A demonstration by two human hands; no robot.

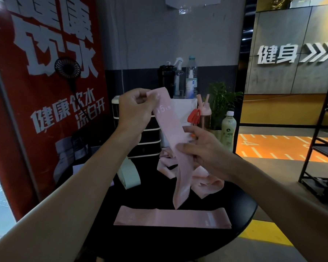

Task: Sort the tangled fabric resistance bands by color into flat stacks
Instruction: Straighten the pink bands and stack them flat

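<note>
Grip: left hand (134, 108), right hand (203, 148) pinch soft pink fabric band (169, 125), flat band (170, 217) below

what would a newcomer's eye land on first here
First, the long pink band held up mid-view, its top end pinched by the left hand and its middle gripped by the right hand. Below it a flat pink band lies near the front edge of the round black table, with a pink tangle behind it and a mint green band to the left. A big red poster fills the left wall.
</note>
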